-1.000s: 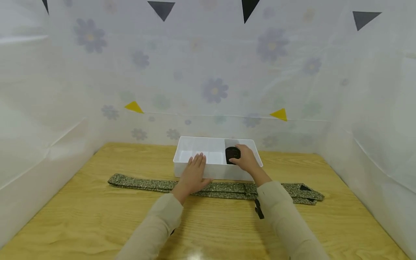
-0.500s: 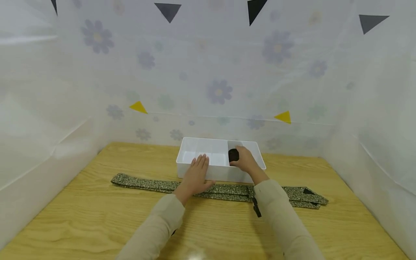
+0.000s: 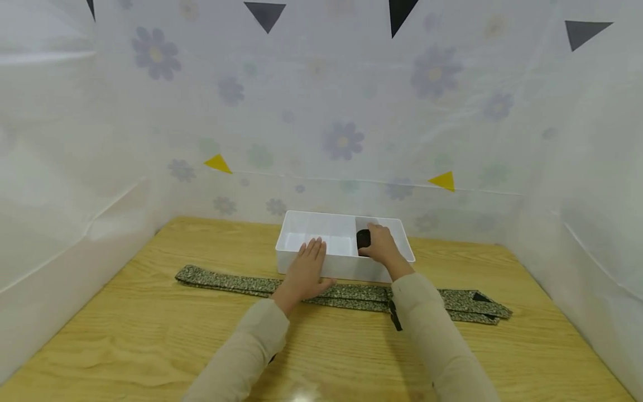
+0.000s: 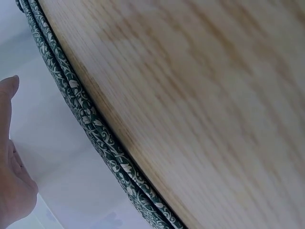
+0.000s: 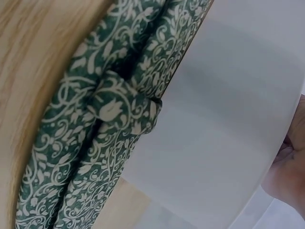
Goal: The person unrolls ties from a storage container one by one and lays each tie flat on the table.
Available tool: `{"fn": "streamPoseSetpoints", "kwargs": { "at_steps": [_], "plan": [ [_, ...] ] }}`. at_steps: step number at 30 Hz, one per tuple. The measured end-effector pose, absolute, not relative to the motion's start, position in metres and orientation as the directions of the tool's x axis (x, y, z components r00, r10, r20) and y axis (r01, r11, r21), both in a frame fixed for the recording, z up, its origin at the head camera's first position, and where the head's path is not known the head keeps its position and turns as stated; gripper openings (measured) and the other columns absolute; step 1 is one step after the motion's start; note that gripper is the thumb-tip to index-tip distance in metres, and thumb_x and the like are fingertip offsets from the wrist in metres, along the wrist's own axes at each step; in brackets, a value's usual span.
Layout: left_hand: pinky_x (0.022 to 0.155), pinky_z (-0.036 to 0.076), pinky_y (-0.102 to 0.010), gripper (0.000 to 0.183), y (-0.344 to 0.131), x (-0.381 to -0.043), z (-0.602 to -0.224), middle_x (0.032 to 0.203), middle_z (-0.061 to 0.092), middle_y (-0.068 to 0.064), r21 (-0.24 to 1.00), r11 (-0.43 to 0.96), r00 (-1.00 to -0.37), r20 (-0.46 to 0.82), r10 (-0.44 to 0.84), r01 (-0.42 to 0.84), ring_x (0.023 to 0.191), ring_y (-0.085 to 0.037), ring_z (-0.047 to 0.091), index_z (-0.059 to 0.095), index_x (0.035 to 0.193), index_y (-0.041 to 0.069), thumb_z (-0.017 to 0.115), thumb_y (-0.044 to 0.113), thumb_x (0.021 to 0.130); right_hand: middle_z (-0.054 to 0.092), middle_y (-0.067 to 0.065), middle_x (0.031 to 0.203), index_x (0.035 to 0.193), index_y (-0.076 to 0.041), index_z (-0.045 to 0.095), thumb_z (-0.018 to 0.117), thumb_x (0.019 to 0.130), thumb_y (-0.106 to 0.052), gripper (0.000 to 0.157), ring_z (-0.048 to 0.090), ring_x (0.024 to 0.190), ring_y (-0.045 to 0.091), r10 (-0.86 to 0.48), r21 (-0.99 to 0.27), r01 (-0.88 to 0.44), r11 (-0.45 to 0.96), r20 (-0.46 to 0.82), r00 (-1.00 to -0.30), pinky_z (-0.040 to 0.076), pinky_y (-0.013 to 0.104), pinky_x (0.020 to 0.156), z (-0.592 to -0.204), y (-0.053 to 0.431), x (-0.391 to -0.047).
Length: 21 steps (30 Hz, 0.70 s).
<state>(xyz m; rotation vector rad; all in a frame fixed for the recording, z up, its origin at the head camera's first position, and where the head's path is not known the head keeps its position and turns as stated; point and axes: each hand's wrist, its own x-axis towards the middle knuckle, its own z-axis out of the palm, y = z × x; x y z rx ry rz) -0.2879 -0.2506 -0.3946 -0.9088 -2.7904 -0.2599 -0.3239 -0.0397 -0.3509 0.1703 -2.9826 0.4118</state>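
A white divided box [image 3: 346, 267] stands toward the back of the table. My left hand [image 3: 303, 273] rests on its front rim with straight fingers; in the left wrist view, the hand [image 4: 16, 191] shows at the left edge. Inside a narrow compartment right of the middle, my right hand [image 3: 380, 245] grips a black rounded object [image 3: 363, 239]. Fingers cover part of that object, and its kind cannot be made out. A folded necktie [image 3: 221, 280] lies lengthwise in front of the box, partly under my forearms. The right wrist view shows its green floral cloth and keeper loop [image 5: 119, 105].
The wooden table [image 3: 150, 329] runs up to white sheeting [image 3: 301, 111] with pale flowers at the back and sides. Black and yellow triangles [image 3: 444, 181] mark the back sheet. The box's left compartments [image 3: 296, 229] show bare white floors.
My right hand and the black rounded object have moved slightly lower into the compartment, and less of the object shows. The left hand stays on the rim. The head view has shifted slightly.
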Motion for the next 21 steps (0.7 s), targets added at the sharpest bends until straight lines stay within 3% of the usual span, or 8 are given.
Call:
{"fn": "streamPoseSetpoints", "kwargs": {
  "at_steps": [9,16,21],
  "plan": [
    [0.117,0.015,-0.042,0.085,-0.250,-0.284,-0.393,0.152,0.021,-0.020,0.115,0.802,-0.802,0.229,0.552,0.586,0.143,-0.031,0.017,0.019,0.145,-0.004,0.053,0.049,0.089,0.051,0.031,0.123,0.129,0.012,0.043,0.075,0.076,-0.024,0.071,0.047,0.113,0.047,-0.106,-0.165,-0.134,0.977,0.166,-0.980,0.041,0.053,0.095,-0.351,-0.041,-0.329],
    [0.117,0.015,-0.041,0.084,-0.250,-0.282,-0.390,0.152,0.022,-0.019,0.090,0.810,-0.805,0.219,0.551,0.579,0.143,-0.031,0.017,0.019,0.145,-0.004,0.052,0.049,0.090,0.046,0.032,0.129,0.132,0.012,0.040,0.075,0.076,-0.026,0.076,0.043,0.119,0.047,-0.086,-0.126,-0.102,0.987,0.122,-0.989,0.039,0.052,0.099,-0.350,-0.042,-0.331],
    [0.117,0.015,-0.041,0.083,-0.250,-0.282,-0.389,0.152,0.023,-0.020,0.074,0.816,-0.808,0.217,0.548,0.574,0.142,-0.031,0.018,0.020,0.145,-0.004,0.052,0.049,0.090,0.045,0.031,0.130,0.133,0.012,0.039,0.074,0.078,-0.030,0.078,0.042,0.120,0.046,-0.103,-0.029,-0.106,0.994,0.065,-0.992,0.039,0.052,0.099,-0.349,-0.043,-0.335]
  ]
}}
